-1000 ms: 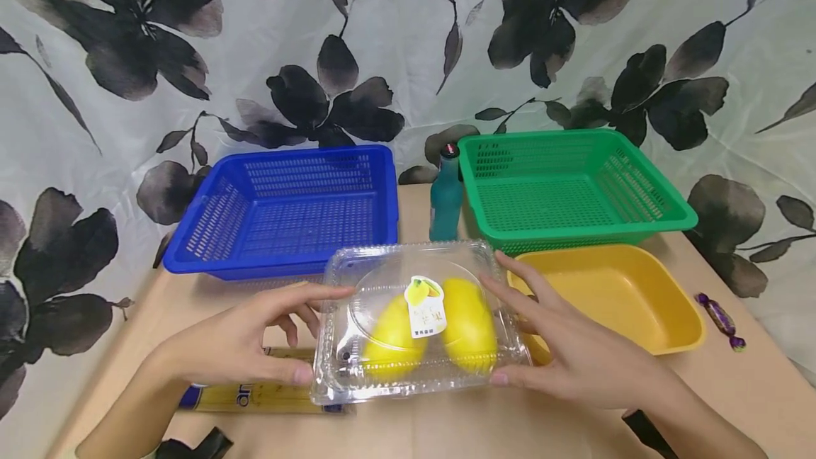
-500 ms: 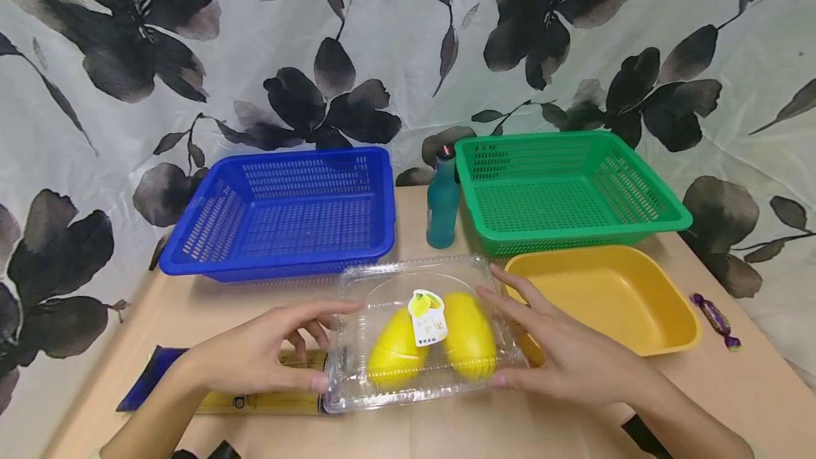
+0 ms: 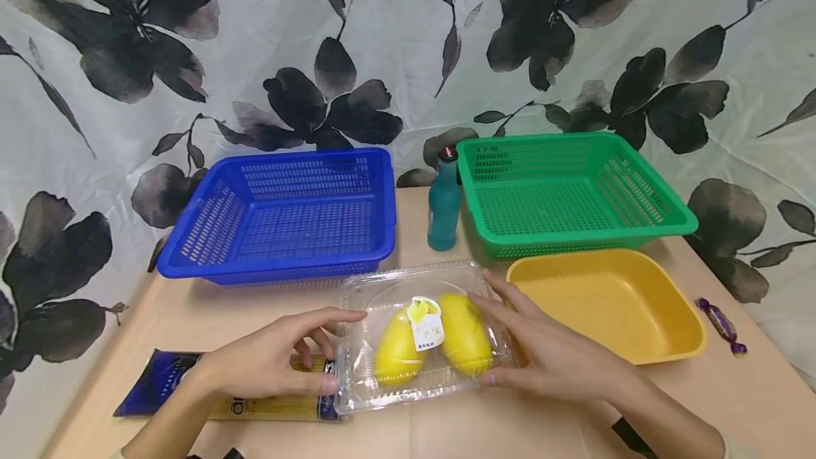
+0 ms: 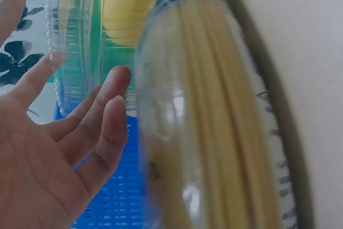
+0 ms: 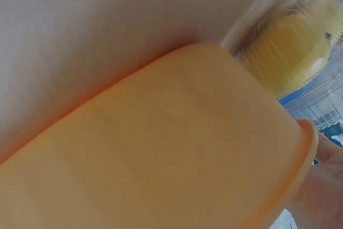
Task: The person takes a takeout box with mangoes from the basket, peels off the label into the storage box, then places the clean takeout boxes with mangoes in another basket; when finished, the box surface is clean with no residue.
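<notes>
Head | left hand (image 3: 274,356), right hand (image 3: 548,353) grip plastic box (image 3: 424,335) by edges | yellow tray (image 3: 612,310) just right | table (image 3: 459,427) nearside

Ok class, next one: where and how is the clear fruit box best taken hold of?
Probably by its left and right sides at once, coming from both ends: the clear fruit box is low and wider than deep, so this should keep it level. Come in gently on its right, where the yellow tray sits close, and avoid pressing the thin-looking lid.

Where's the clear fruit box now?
In the head view, the clear box is below centre, between left hand and right hand, in front of the bottle.
</notes>
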A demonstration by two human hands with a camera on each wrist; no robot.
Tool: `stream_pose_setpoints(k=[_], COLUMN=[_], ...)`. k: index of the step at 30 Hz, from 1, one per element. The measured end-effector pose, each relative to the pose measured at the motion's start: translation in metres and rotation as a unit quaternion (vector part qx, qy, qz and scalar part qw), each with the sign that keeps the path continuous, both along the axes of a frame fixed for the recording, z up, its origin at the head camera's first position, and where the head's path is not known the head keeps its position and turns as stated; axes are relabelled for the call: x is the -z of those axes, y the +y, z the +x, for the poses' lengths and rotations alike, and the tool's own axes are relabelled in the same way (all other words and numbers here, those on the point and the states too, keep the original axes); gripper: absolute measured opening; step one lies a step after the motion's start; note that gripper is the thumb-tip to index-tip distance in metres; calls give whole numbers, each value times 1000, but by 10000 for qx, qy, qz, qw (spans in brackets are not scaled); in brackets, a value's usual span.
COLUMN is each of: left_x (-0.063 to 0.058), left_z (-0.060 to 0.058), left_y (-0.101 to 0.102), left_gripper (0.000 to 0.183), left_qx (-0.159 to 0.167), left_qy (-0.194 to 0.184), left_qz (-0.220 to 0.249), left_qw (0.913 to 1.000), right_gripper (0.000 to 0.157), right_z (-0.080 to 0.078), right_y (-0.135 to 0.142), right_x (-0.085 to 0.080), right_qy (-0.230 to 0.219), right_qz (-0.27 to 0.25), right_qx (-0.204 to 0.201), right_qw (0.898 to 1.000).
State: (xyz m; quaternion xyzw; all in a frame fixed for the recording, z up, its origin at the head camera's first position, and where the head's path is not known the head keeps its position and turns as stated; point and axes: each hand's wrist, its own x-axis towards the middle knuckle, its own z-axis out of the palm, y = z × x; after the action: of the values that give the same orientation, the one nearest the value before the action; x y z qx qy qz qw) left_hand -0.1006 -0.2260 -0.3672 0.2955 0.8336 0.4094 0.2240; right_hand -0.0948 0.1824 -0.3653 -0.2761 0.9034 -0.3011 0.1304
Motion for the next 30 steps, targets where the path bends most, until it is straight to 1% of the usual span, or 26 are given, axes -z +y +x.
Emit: stream_pose_setpoints(k=[3,6,9,12,14,17,21,23,26,28,30], left_x=[4,3,0,-3,-3,1,9,12,13,13,13], left_z=[-3,-4,-3,-2,-2,-3,-6,-7,-9,-9,-10], left_y=[1,-1,0,5,10,15,22,24,25,25,25], left_gripper=[70,67,70,80,87,98,114,122,129,131,132], left_qx=[60,21,-150,-384,-455,-472,-318,-271,-292,-337,-349], left_qy=[38,45,297,622,764,943,1199,1247,1257,1217,1238], left_qz=[55,6,-359,-845,-966,-852,-568,-501,-579,-653,-689], left_qw=[10000,10000,9988,9937,9913,9908,9906,9906,9900,9898,9893], right_gripper=[95,95,95,95,94,94,94,96,97,96,93], right_z=[0,-1,-1,1,3,4,5,7,8,8,6], right_y=[0,-3,-7,-7,-6,-4,-2,0,2,3,3], right_x=[0,-2,-3,-3,-3,-3,-6,-9,-16,-23,-29], right_qy=[67,118,179,268,309,388,480,429,314,251,324], right_qz=[30,117,259,404,483,602,755,813,902,971,1059], right_qx=[46,74,101,193,238,262,228,191,67,-11,-81], right_qw=[10000,9998,9995,9986,9981,9971,9957,9956,9954,9950,9938])
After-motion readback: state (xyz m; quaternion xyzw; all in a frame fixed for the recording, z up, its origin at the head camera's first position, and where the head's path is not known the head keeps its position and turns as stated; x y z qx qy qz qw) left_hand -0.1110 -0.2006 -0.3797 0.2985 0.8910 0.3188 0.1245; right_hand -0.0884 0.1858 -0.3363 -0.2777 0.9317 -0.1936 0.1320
